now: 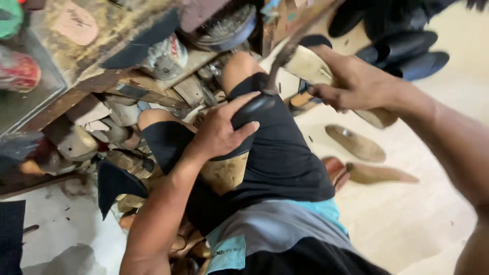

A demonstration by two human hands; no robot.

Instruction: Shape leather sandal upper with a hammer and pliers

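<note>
A black leather shoe upper stretched over a pale wooden last (239,137) is held on the person's lap, across the thigh in dark shorts. It is pressed down by the left hand (220,133), whose fingers (243,106) are closed over the rounded black toe part, so the piece is gripped firmly from above. The right hand (356,81) is closed around the handle of a thin metal hammer-like tool (279,60); the head of this tool is met with the black leather near the toe. The exact shape of the tool head cannot be told, because it is blurred.

The long axis of the lasted shoe runs from the lower left, near the belly, up to the upper right. The toe is pointed away from the body, toward the knee, and the bare cork-coloured sole side is turned toward the camera.

For good work here, the piece should be kept steady against the thigh, and the holding fingers should be kept beside the place of contact, not under it. Short, controlled strokes are judged safer than wide ones.

On the pale floor (407,214), loose wooden lasts (355,143) are lying well apart from the hands.
</note>
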